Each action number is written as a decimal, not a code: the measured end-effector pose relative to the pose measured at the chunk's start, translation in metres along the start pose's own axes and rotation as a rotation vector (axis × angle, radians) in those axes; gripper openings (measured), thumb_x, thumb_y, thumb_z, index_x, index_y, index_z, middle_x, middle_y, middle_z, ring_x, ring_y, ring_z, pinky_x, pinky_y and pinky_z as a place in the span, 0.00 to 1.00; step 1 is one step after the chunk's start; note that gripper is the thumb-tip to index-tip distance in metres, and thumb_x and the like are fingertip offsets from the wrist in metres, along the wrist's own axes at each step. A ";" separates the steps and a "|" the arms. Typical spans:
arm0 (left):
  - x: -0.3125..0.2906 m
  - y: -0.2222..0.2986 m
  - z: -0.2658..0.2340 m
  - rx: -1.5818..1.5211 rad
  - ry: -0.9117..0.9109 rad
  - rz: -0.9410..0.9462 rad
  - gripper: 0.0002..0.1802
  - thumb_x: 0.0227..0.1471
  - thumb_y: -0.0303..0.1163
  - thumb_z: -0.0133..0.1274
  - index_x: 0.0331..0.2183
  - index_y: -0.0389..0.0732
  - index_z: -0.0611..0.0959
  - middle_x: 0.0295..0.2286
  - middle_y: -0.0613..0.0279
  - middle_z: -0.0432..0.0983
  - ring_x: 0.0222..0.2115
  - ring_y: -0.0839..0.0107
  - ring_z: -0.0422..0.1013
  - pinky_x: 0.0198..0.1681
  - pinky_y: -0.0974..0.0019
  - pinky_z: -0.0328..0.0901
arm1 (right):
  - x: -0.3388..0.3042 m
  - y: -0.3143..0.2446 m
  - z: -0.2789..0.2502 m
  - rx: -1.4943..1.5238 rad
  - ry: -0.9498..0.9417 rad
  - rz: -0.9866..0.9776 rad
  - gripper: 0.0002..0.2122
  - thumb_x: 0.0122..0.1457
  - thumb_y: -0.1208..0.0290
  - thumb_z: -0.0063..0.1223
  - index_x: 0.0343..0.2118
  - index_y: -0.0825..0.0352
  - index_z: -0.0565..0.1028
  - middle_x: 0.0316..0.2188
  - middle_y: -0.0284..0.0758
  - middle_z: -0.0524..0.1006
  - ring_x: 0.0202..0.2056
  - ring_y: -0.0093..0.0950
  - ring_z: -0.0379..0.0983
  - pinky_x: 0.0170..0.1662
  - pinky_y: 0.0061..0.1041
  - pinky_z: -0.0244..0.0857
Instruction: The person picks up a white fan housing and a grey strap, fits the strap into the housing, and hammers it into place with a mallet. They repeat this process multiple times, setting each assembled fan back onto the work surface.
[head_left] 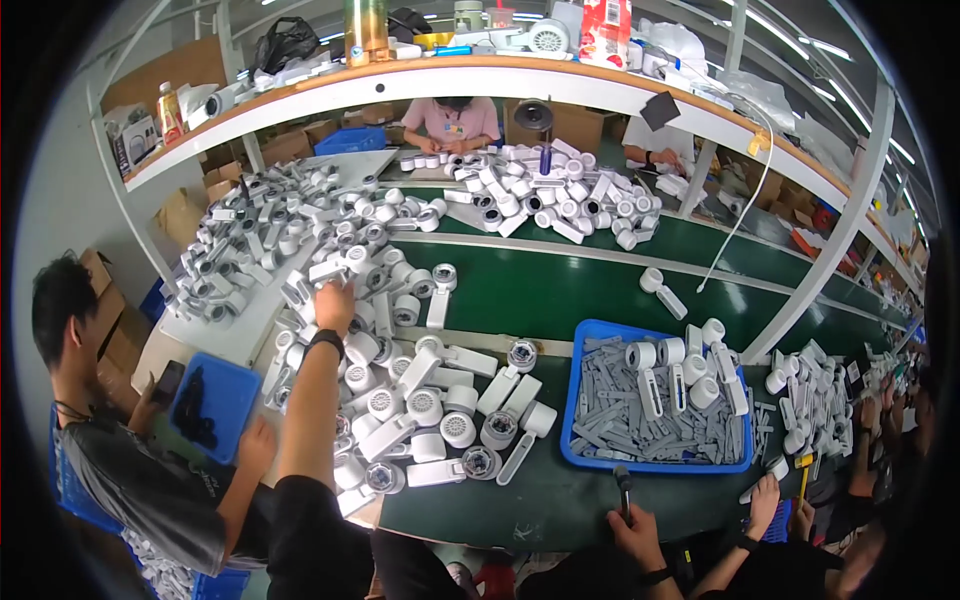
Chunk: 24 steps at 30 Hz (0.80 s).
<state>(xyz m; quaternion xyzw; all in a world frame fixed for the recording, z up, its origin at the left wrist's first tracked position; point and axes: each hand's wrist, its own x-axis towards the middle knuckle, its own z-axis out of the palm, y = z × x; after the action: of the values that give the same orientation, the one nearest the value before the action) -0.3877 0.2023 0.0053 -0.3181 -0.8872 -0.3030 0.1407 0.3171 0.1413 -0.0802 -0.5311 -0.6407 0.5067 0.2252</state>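
Observation:
My left hand (335, 305) reaches into the big pile of white handheld fans at the left. Its fingers are closed round a white handheld fan (326, 270), partly hidden by the hand. Near the table's front edge my right hand (637, 532) grips a black hammer (624, 484), its head pointing away from me, close to the front rim of a blue tray (660, 466). Grey flat plastic strips (625, 415) fill that tray, and several white fan parts (703, 392) lie on top of them.
A green conveyor belt (540, 285) runs behind the tray, with one loose fan (663, 293) on it. At the left a person (150, 450) sits by a small blue tray (215, 400). A co-worker's hand (765, 505) is at the right. An overhead shelf (470, 80) and its post (830, 230) frame the bench.

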 end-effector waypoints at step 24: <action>-0.462 0.127 -0.188 -0.749 -0.719 0.311 0.14 0.57 0.26 0.62 0.46 0.36 0.87 0.37 0.53 0.87 0.40 0.70 0.82 0.47 0.69 0.72 | 0.007 -0.007 -0.007 -0.047 -0.094 -0.217 0.17 0.67 0.55 0.56 0.31 0.66 0.73 0.17 0.32 0.70 0.19 0.19 0.67 0.24 0.27 0.62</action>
<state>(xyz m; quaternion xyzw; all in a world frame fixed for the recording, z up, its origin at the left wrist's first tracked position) 0.0554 -0.0590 0.0033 -0.5578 -0.6530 -0.4463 -0.2514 0.3173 0.1507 -0.0727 -0.4393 -0.7161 0.4884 0.2360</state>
